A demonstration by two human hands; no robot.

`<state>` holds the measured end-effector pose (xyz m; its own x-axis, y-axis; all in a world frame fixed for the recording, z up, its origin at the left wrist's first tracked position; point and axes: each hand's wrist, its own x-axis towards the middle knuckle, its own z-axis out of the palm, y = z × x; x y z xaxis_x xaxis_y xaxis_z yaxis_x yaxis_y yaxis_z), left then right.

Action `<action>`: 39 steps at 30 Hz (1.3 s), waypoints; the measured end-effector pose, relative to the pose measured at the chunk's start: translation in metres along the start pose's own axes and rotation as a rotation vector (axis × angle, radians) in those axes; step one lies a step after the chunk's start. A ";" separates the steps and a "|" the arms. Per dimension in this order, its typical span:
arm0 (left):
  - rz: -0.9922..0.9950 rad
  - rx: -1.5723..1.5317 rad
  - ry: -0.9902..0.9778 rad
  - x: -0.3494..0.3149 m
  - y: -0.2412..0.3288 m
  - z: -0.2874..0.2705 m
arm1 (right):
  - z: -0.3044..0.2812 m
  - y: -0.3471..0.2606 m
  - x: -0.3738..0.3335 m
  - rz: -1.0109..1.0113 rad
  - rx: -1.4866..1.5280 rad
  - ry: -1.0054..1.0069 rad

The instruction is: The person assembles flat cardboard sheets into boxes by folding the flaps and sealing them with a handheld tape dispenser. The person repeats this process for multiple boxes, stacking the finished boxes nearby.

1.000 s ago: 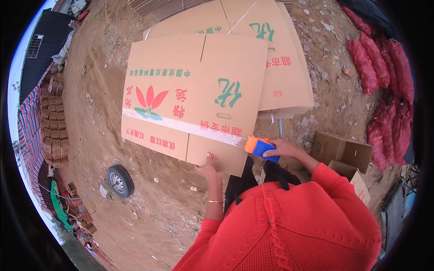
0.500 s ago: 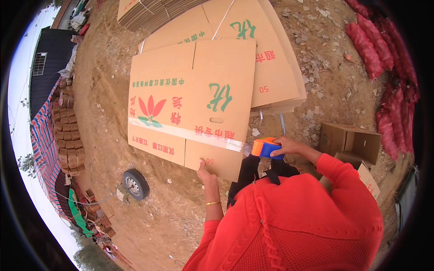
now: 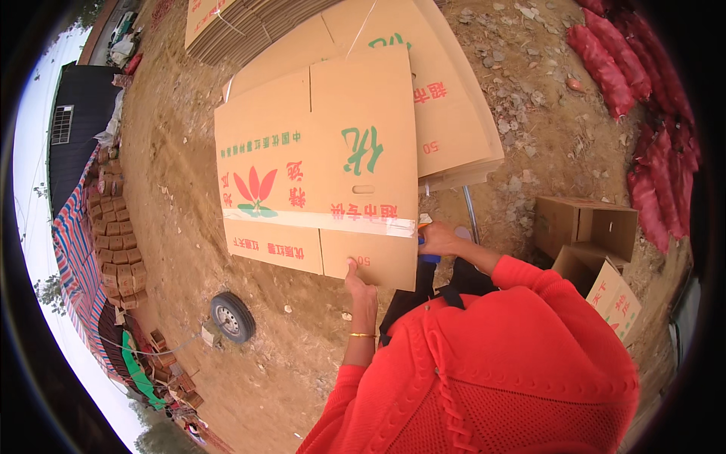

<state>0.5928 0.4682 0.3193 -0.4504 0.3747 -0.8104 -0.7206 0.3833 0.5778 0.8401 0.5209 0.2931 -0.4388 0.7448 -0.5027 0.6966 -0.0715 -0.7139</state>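
A flattened cardboard box (image 3: 386, 98) with green and red print lies tilted in front of me, on a pile of flat boxes. A strip of clear tape (image 3: 325, 221) crosses it and reaches its right edge. My left hand (image 3: 361, 291) grips the near edge, thumb on top and the other fingers hidden underneath. At the right edge, my right hand (image 3: 446, 240) is closed on a blue and orange tape dispenser (image 3: 429, 258). Only part of the dispenser shows; the hand and the cardboard hide the rest.
More flat boxes (image 3: 454, 121) lie beyond, over a metal leg (image 3: 470, 212). A tied bundle of boxes (image 3: 249, 38) is farther off. Opened cartons (image 3: 556, 223) stand at right, near red mesh sacks (image 3: 601, 72). A wheel (image 3: 233, 318) rests on the dirt at left; stacked cartons (image 3: 113, 234) stand farther left.
My right hand has moved left with the tape dispenser, which is now mostly hidden at the cardboard's right edge. The cardboard has turned slightly, and my left hand still grips it.
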 end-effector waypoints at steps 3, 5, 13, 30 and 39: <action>0.034 0.004 0.017 -0.021 0.001 0.028 | 0.029 0.004 0.006 0.139 0.418 0.209; 0.034 0.013 -0.048 -0.014 0.017 0.015 | 0.022 0.010 -0.001 0.175 0.396 0.108; 0.026 -0.003 -0.059 0.020 0.029 -0.034 | -0.102 -0.009 -0.076 0.121 0.034 0.408; 0.077 -0.143 -0.210 -0.059 0.058 0.028 | -0.132 -0.067 -0.021 -0.096 0.478 0.663; 0.092 -0.128 -0.243 -0.028 0.033 0.030 | -0.065 -0.115 0.010 0.069 1.370 0.211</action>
<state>0.5975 0.4962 0.3641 -0.3883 0.6001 -0.6994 -0.7505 0.2345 0.6179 0.7925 0.5797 0.4025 -0.2478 0.7899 -0.5610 -0.4468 -0.6070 -0.6572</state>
